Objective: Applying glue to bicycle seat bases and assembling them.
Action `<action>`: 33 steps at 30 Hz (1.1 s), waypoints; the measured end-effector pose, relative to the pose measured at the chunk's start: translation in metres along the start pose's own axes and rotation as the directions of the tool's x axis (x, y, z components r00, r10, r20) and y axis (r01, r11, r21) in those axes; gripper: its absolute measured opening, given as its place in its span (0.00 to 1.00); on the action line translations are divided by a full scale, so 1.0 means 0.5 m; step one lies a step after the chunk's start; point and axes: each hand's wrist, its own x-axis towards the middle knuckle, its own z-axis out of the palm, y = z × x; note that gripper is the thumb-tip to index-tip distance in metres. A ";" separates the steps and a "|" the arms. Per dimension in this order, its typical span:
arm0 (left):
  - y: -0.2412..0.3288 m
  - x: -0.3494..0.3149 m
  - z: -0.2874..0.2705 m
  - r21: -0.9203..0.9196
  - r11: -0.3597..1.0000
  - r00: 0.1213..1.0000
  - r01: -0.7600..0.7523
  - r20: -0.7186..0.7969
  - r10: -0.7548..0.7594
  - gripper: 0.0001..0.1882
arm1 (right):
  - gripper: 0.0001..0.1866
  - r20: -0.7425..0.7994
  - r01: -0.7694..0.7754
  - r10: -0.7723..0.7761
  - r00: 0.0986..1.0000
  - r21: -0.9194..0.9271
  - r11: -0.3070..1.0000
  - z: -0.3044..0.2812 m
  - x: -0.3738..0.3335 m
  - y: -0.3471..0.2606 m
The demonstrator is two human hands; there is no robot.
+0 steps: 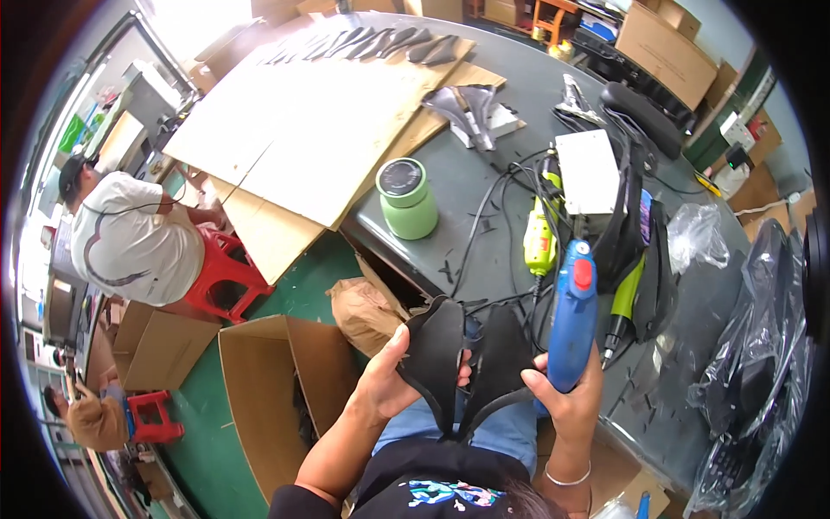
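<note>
My left hand (389, 381) grips the left wing of a black V-shaped piece (434, 350), its thumb on the near side and fingertips showing in the central gap. Two wide wings narrow to a joined tip pointing toward my body, much like a split bicycle saddle. In my right hand (572, 402) is a blue handheld power tool (572, 324) with a red button, held upright beside the right wing. My right thumb lies close to that wing's edge; whether they touch, I cannot tell. The tool's working end is hard to make out.
Cables and a lime-green rotary tool (539, 242) lie by a white box (590, 171) on the grey table, near a green jar (408, 203). Black pieces (380, 43) line the wooden boards (320, 130). An open carton (259, 372) stands left; a person (143, 238) sits beyond.
</note>
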 end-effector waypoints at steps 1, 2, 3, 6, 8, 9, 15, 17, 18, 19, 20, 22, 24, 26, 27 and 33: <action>0.005 -0.003 0.010 0.053 0.998 0.999 -0.039 -0.031 0.041 0.35 | 0.24 -0.048 0.065 -0.070 0.996 -0.086 0.994 0.004 -0.004 0.011; 0.006 -0.003 0.023 0.062 0.997 0.998 -0.056 -0.036 0.058 0.35 | 0.24 -0.031 0.073 -0.075 0.997 -0.076 0.994 0.006 -0.011 0.017; 0.005 -0.004 0.040 0.131 0.979 0.980 -0.155 -0.103 0.169 0.35 | 0.25 -0.026 0.052 -0.055 0.998 -0.107 0.993 0.010 -0.022 0.019; -0.015 0.003 0.081 0.284 0.879 0.855 -0.384 -0.250 0.454 0.36 | 0.28 0.041 0.057 -0.048 0.998 -0.235 0.970 0.033 -0.052 0.018; -0.024 0.006 0.080 0.366 0.783 0.795 -0.503 -0.160 0.586 0.38 | 0.30 0.267 0.299 -0.203 0.942 -0.393 0.869 0.047 -0.072 0.029; -0.029 0.006 0.079 0.376 0.777 0.788 -0.505 -0.165 0.593 0.38 | 0.30 0.321 0.350 -0.229 0.919 -0.395 0.849 0.056 -0.079 0.036; -0.050 0.012 0.090 0.556 0.567 0.575 -0.608 -0.184 0.797 0.46 | 0.29 0.424 0.455 -0.286 0.859 -0.378 0.806 0.082 -0.093 0.028; -0.062 0.011 0.081 0.559 0.551 0.538 -0.620 -0.208 0.817 0.47 | 0.29 0.459 0.475 -0.284 0.842 -0.381 0.793 0.085 -0.095 0.026; -0.068 0.011 0.076 0.557 0.541 0.508 -0.630 -0.231 0.830 0.49 | 0.29 0.464 0.462 -0.269 0.844 -0.375 0.804 0.086 -0.095 0.026; -0.071 0.003 0.072 0.557 0.541 0.508 -0.630 -0.232 0.830 0.49 | 0.28 0.468 0.449 -0.255 0.846 -0.369 0.814 0.087 -0.096 0.025; -0.072 -0.007 0.069 0.557 0.597 0.582 -0.577 -0.233 0.779 0.50 | 0.28 0.469 0.448 -0.253 0.846 -0.369 0.814 0.087 -0.096 0.023; -0.072 -0.013 0.064 0.557 0.649 0.650 -0.519 -0.236 0.722 0.51 | 0.28 0.479 0.456 -0.258 0.839 -0.361 0.813 0.089 -0.094 0.017; -0.074 -0.012 0.061 0.659 0.575 0.630 -0.485 -0.193 0.753 0.51 | 0.28 0.478 0.458 -0.262 0.838 -0.357 0.814 0.092 -0.094 0.016; -0.078 -0.012 0.060 0.661 0.569 0.627 -0.490 -0.186 0.756 0.50 | 0.27 0.477 0.460 -0.267 0.838 -0.353 0.815 0.094 -0.094 0.014; -0.080 -0.012 0.058 0.663 0.562 0.624 -0.495 -0.178 0.760 0.49 | 0.27 0.475 0.461 -0.273 0.836 -0.338 0.821 0.095 -0.094 0.013; -0.086 -0.020 0.024 0.609 0.555 0.642 -0.566 -0.097 0.761 0.46 | 0.28 0.487 0.474 -0.284 0.826 -0.327 0.818 0.091 -0.091 0.000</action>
